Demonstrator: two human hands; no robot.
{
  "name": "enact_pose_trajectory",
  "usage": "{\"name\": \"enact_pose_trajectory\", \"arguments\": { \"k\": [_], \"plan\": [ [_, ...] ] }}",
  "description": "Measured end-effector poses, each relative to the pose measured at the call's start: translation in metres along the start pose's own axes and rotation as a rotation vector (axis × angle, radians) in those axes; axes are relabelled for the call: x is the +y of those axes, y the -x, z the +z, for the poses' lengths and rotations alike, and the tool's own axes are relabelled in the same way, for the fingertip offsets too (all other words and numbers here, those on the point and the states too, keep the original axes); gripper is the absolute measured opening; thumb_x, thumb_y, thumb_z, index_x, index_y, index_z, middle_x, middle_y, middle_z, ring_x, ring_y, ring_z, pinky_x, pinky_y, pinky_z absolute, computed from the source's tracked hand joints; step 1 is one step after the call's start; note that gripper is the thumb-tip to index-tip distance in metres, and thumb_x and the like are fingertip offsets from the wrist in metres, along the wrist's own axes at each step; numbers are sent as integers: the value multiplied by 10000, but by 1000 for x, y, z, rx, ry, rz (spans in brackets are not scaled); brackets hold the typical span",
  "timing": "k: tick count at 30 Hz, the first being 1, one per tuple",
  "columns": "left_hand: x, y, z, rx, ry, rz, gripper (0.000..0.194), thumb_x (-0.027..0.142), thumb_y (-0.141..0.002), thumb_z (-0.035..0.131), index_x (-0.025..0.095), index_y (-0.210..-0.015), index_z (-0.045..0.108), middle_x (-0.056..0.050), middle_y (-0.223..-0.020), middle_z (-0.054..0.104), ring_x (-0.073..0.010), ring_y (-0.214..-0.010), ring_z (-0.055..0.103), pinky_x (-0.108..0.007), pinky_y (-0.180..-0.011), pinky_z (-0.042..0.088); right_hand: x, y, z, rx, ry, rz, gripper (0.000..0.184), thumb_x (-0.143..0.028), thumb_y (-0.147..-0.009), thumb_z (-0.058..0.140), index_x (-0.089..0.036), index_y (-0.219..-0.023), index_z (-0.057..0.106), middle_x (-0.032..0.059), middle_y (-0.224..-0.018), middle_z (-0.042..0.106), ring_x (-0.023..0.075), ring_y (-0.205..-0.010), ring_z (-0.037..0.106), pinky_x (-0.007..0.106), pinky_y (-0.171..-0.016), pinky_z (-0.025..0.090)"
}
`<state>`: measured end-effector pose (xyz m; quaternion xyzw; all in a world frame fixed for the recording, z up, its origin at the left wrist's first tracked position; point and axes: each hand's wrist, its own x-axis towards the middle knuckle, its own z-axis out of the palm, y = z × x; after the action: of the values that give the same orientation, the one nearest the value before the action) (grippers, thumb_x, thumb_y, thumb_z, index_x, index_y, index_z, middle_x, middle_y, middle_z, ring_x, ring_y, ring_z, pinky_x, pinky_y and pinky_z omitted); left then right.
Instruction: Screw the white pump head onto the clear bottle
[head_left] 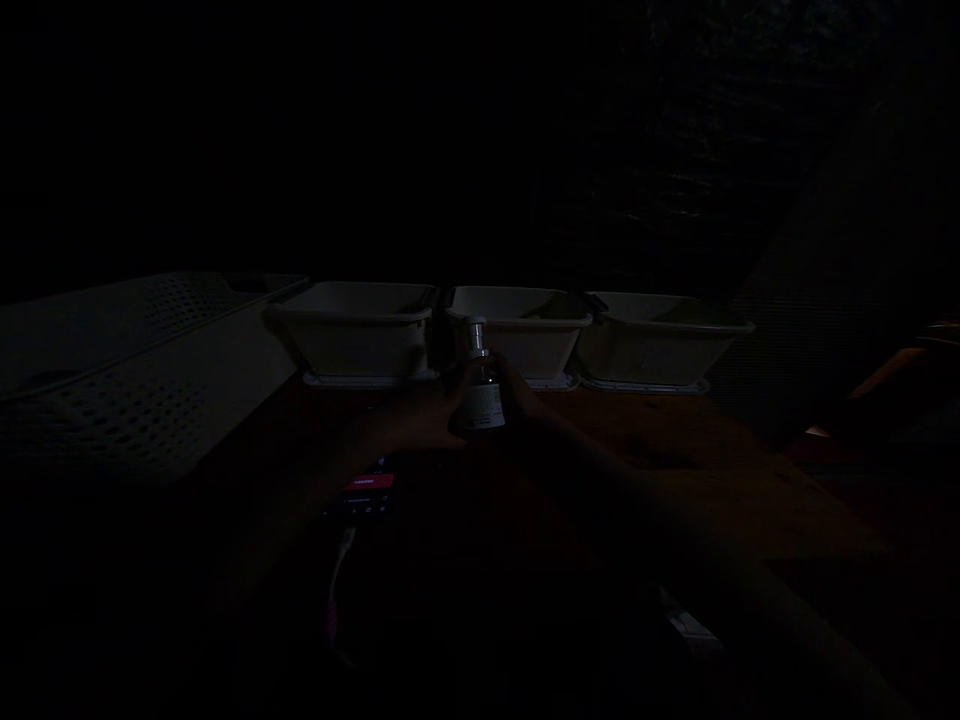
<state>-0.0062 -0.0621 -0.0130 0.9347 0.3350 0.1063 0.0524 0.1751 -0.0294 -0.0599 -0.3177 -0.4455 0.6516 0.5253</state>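
The scene is very dark. Between my two hands stands a small bottle (482,405) with a pale label and a light top, upright over the wooden table (690,450). My left hand (439,410) closes on its left side, and my right hand (517,395) wraps its right side. Fingers are dim, so their exact placing on the bottle is hard to make out. Just beyond the bottle sits the middle one of three pale tubs (517,340). Below my left forearm a phone (369,487) lies with its screen lit.
The left tub (360,345) and right tub (652,350) flank the middle one along the table's far side. A large pale basket with holes (142,400) stands at the left. A white cable (339,570) runs from the phone. Another person's arm (889,375) shows at far right.
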Motion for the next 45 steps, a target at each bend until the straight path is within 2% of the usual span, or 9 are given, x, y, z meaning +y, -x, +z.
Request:
{"name": "enact_pose_trajectory", "arguments": {
  "k": [7,11,17,22,27,32,35,40,45],
  "plan": [
    [0,-1,0,-43,16,-29,1151,338,-784,676,218,-1527,-194,-249,-1401,506,-280,-971,655,-329,-737,491,0,-1,-1,21,29,-34,512,-635,-917,443,-195,-1064,659,68,-831,718,202,-691,663,335,-625,543],
    [1,0,-1,0,22,10,1178,327,-778,675,245,-1514,-241,-247,-1464,438,-295,-1042,642,-332,-764,494,0,-1,0,26,10,-10,537,-653,-906,447,-182,-1058,655,78,-840,722,205,-706,677,330,-623,544],
    [1,-1,-2,-45,-13,-31,1166,336,-793,662,193,-1510,-247,-238,-1290,590,-274,-903,668,-294,-662,470,0,2,2,5,-11,-8,576,-680,-876,473,-179,-1102,647,94,-942,730,212,-757,690,349,-662,559],
    [0,-1,0,-18,-32,-27,1179,335,-778,675,211,-1513,-238,-261,-1385,517,-288,-941,670,-302,-680,479,-2,5,4,16,-21,4,534,-649,-898,463,-177,-1064,650,83,-864,726,203,-718,678,333,-632,549],
    [2,-1,-1,-36,-44,-45,1166,323,-778,677,235,-1515,-222,-230,-1434,488,-280,-1001,666,-302,-717,488,-2,5,4,-4,-19,7,573,-679,-895,446,-175,-1089,640,85,-900,728,223,-765,693,351,-654,559],
    [3,0,-3,-40,-13,-39,1138,330,-791,672,233,-1527,-191,-228,-1424,498,-270,-976,672,-307,-728,494,0,0,0,16,10,-24,524,-653,-889,480,-176,-1020,653,69,-820,714,200,-688,670,316,-601,534],
    [3,0,-3,-14,2,-21,1148,336,-780,677,239,-1531,-186,-240,-1457,457,-284,-995,663,-311,-729,496,0,-1,-1,24,33,-26,549,-666,-882,475,-175,-1053,654,78,-851,717,201,-688,668,322,-599,530],
    [1,0,-1,-22,13,-22,1164,319,-769,666,243,-1524,-217,-234,-1416,503,-289,-953,669,-316,-698,494,0,3,2,-10,13,-35,572,-676,-866,489,-174,-1088,649,87,-883,723,224,-741,682,352,-642,548],
    [-1,-1,2,6,10,-16,1159,339,-757,672,221,-1535,-178,-240,-1379,528,-276,-925,671,-318,-699,493,0,3,1,-42,1,-22,603,-698,-865,476,-164,-1080,656,108,-913,731,229,-772,684,351,-659,554]
  ]
}}
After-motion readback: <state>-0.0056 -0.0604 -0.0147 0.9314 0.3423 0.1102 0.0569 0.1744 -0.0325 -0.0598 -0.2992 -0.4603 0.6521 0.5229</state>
